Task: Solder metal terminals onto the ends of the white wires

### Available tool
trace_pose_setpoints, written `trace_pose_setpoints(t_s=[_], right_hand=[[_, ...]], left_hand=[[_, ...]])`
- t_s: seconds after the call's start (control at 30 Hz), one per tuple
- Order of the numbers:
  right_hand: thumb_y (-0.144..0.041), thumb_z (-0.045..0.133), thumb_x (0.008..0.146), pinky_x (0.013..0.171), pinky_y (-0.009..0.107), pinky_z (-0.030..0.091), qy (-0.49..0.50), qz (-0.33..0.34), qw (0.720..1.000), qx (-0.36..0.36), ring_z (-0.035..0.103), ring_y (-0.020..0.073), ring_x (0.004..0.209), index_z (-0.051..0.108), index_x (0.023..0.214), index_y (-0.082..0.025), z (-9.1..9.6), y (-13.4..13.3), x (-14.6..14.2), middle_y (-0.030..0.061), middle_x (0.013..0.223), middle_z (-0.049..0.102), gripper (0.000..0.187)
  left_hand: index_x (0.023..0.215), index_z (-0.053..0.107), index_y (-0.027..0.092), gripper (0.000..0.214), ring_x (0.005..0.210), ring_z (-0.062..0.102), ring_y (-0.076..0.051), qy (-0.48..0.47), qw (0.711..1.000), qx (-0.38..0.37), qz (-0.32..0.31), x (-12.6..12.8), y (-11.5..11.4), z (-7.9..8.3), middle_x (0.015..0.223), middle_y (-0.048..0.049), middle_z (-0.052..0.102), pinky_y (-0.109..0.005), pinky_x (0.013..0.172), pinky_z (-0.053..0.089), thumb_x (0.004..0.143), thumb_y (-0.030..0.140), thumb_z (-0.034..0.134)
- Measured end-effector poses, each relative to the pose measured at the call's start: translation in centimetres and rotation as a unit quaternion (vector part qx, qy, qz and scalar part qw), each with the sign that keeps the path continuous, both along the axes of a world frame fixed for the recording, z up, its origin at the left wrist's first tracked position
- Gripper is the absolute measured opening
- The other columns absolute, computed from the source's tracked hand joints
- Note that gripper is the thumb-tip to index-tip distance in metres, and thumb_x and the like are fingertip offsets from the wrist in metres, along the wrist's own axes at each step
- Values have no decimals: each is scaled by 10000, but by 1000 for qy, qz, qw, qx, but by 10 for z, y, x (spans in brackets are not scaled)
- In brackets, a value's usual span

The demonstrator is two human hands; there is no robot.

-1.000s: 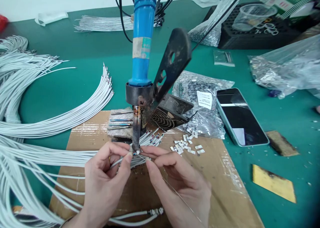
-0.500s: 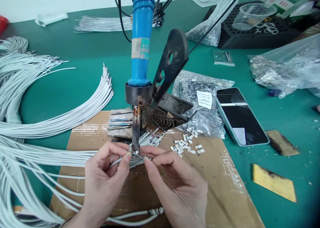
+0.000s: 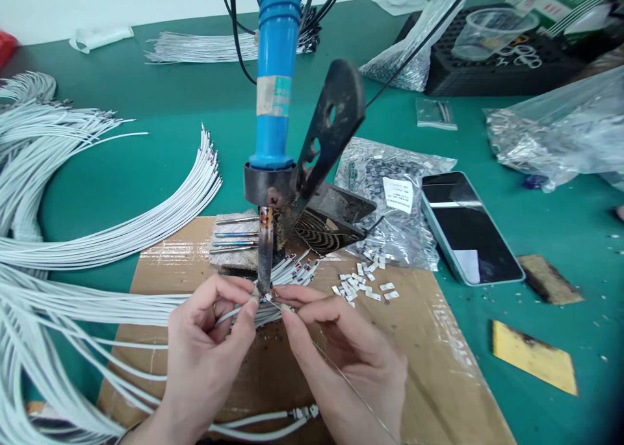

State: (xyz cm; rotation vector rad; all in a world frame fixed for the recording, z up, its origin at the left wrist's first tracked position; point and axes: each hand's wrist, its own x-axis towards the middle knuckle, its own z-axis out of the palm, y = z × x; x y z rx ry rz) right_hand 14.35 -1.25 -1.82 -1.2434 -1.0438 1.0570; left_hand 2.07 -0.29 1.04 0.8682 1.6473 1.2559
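A blue-handled soldering iron stands tip down in a black metal holder. Pinched in my left hand is the end of a white cable, held right at the iron's tip. My right hand closes thumb and fingers on a thin solder wire, whose end reaches the same spot from the right. A tiny white piece shows at the tip between both hands; its details are too small to make out. Behind the fingers lie more cable ends with coloured wires.
Cardboard covers the bench below the hands. Small white chips lie right of the iron, near a plastic bag of parts and a phone. White cable bundles fill the left. A yellow sponge lies at right.
My left hand has shifted very slightly to the right. The iron and right hand stay nearly where they were, with the wire still at the tip.
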Motion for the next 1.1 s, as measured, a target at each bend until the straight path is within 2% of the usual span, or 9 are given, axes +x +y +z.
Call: trace_pose_setpoints(t_s=[0.47,0.77,0.97,1.1], right_hand=[[-120,741,893,854,163,600,3,-3,1000,14,804,108,930,718,764,-262,-3,-1,0,-36,1013,842,193],[-95,751,876,806,173,610,-4,-11,1000,28,796,99,833,737,777,-268,-4,0,-2,-51,983,846,199],[-115,738,892,803,162,611,-13,-4,1000,28,806,104,854,717,755,-253,-4,0,-2,-38,982,848,196],[-123,741,891,814,203,622,-10,-6,1000,19,815,136,869,715,751,-246,-5,0,-1,-10,984,851,188]], left_hand=[[663,731,207,112,598,639,-73,15,1000,17,-9,-2,-1,-1,811,7,767,-116,547,481,748,160,785],[662,729,205,114,623,665,-81,19,1000,25,-6,-3,-2,-2,819,4,762,-118,576,509,752,153,777],[652,723,193,116,634,637,-75,19,1000,3,-11,-5,-2,-4,827,0,748,-114,568,474,729,148,797],[655,725,186,117,611,615,-71,10,1000,-3,-14,-7,-1,-4,833,-1,739,-125,563,470,723,142,808]])
